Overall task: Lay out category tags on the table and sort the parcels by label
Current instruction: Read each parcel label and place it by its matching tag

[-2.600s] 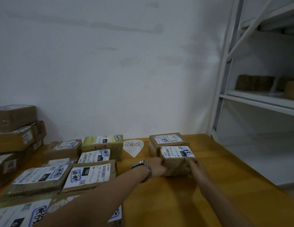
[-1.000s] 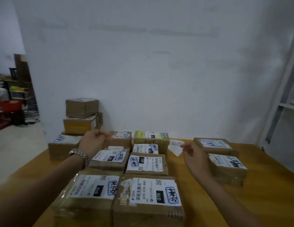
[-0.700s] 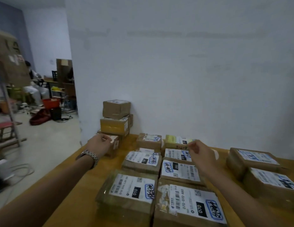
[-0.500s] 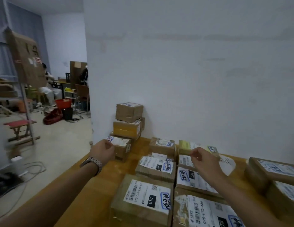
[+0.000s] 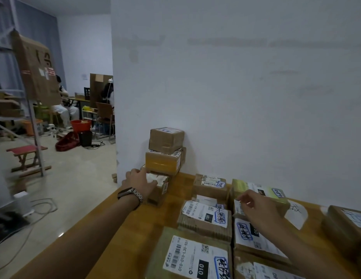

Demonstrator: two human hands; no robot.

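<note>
Two columns of parcels up close on the tabletop [image 5: 139, 238], all flat with labels up, most likely so the blue-ringed handwritten marks read at a glance. Nearest on the left, the 010 parcel [image 5: 195, 258], its lower edge cut by the frame; behind it, the 15H parcel [image 5: 205, 218]. Hovers over the right-hand column with the right hand [image 5: 258, 210], fingers loosely curled, nothing visible in them, and so hides most of the label beneath. Just right of that hand, a white paper tag [image 5: 296, 215] flat on the wood, writing half covered and unreadable, probably marking one category's spot. Farther right, a brown parcel [image 5: 346, 222] cropped by the edge.

Reaches farther left with the left hand [image 5: 139, 181], wristwatch [image 5: 131, 195] on, to a small parcel [image 5: 159, 190] at the foot of a stack [image 5: 165, 152] against the wall [image 5: 236, 97]: fingers curled over its labelled top, thumb out of sight. Looks like a grip for lifting the next one to sort; label washed out by blur. Stack presumably parked against the wall as unsorted stock. Beyond the wall's corner, seated people [image 5: 64, 105], too far for detail.
</note>
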